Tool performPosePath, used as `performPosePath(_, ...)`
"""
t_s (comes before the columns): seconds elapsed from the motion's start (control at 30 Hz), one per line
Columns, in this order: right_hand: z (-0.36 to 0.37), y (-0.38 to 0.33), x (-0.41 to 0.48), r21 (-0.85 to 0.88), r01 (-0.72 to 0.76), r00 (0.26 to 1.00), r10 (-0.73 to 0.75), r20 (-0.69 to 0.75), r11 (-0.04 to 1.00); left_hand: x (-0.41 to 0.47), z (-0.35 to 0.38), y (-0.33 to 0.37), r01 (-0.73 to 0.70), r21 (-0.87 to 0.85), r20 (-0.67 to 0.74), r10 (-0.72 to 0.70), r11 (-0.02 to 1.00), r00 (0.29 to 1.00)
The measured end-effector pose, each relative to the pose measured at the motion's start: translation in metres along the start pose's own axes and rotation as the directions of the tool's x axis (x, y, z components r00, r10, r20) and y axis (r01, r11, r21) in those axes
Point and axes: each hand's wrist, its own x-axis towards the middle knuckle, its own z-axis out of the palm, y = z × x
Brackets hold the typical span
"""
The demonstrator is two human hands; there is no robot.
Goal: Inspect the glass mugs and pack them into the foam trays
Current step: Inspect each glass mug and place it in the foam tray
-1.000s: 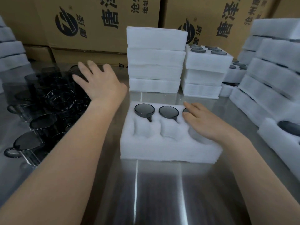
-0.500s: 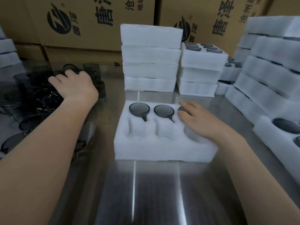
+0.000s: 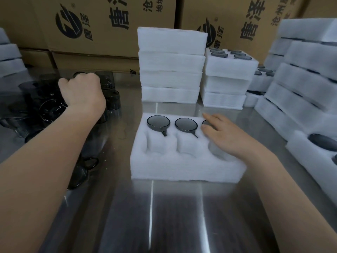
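Observation:
A white foam tray (image 3: 182,165) lies in the middle of the steel table. Its back row holds two dark glass mugs (image 3: 158,122) (image 3: 186,124), and a third mug (image 3: 206,122) is mostly hidden by my right hand (image 3: 226,136). That hand rests flat with straight fingers on the tray's right side, touching the third mug. The front pockets hold nothing. Several loose dark glass mugs (image 3: 42,108) stand at the left. My left hand (image 3: 82,92) is among them, fingers curled round a dark mug (image 3: 107,83) at the group's back.
A stack of white foam trays (image 3: 171,66) stands right behind the open tray. Beside it is a filled stack (image 3: 228,77), and more filled trays (image 3: 300,92) are piled along the right edge. Printed cardboard boxes (image 3: 102,24) close off the back. A foam stack (image 3: 9,57) sits far left.
My left hand went from open above the loose mugs to lowered and curled round one at the back. My right hand stayed on the tray.

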Motion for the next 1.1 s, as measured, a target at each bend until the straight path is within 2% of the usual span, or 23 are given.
performPosePath(0.17,0.000,-0.001,-0.001,0.002,0.002,1.000,-0.002,0.000,1.000,-0.009,-0.001,0.005,-0.099,-0.126,-0.113,0.085,0.987,0.990)
performPosePath(0.27,0.000,-0.001,-0.001,-0.006,0.008,1.000,-0.008,-0.001,1.000,-0.016,-0.009,0.015,-0.208,-0.249,-0.204,0.159,0.946,0.966)
performPosePath(0.33,-0.001,-0.003,-0.003,-0.025,-0.004,1.000,0.005,0.010,1.000,-0.023,-0.017,0.025,-0.293,-0.391,-0.268,0.196,0.872,0.943)
performPosePath(0.4,-0.003,-0.005,-0.005,-0.107,-0.034,0.999,0.033,-0.010,0.994,-0.032,-0.025,0.037,-0.377,-0.535,-0.337,0.218,0.756,0.916)
performPosePath(0.47,-0.005,-0.011,-0.008,-0.165,-0.008,0.991,-0.015,-0.133,0.986,-0.041,-0.031,0.049,-0.453,-0.620,-0.390,0.250,0.641,0.886)
performPosePath(0.5,-0.006,-0.014,-0.009,-0.138,0.067,0.969,-0.097,-0.226,0.988,-0.045,-0.033,0.055,-0.485,-0.647,-0.403,0.275,0.589,0.873)
performPosePath(0.57,-0.005,-0.022,-0.012,0.047,0.254,0.893,-0.216,-0.395,0.966,-0.055,-0.038,0.067,-0.536,-0.690,-0.419,0.335,0.486,0.844)
performPosePath(0.6,-0.004,-0.027,-0.014,0.208,0.310,0.878,-0.195,-0.438,0.928,-0.061,-0.039,0.071,-0.552,-0.710,-0.422,0.364,0.436,0.830)
performPosePath(0.67,-0.002,-0.037,-0.018,0.568,0.320,0.911,-0.081,-0.405,0.758,-0.074,-0.043,0.079,-0.564,-0.747,-0.414,0.418,0.353,0.809)
performPosePath(0.77,-0.002,-0.044,-0.019,0.854,0.228,0.970,-0.030,-0.243,0.467,-0.093,-0.046,0.088,-0.592,-0.751,-0.402,0.509,0.293,0.761)
performPosePath(0.83,-0.005,-0.048,-0.020,0.926,0.166,0.986,-0.051,-0.158,0.338,-0.103,-0.046,0.092,-0.625,-0.737,-0.410,0.565,0.257,0.716)
performPosePath(0.9,-0.007,-0.050,-0.021,0.929,0.157,0.988,-0.059,-0.146,0.334,-0.111,-0.044,0.096,-0.635,-0.729,-0.402,0.592,0.254,0.698)
performPosePath(1.03,-0.006,-0.049,-0.023,0.969,0.116,0.993,-0.037,-0.111,0.219,-0.114,-0.037,0.095,-0.649,-0.714,-0.491,0.473,0.263,0.731)
performPosePath(1.1,-0.007,-0.049,-0.024,0.982,0.093,0.996,-0.029,-0.089,0.165,-0.111,-0.034,0.093,-0.579,-0.771,-0.458,0.402,0.265,0.793)
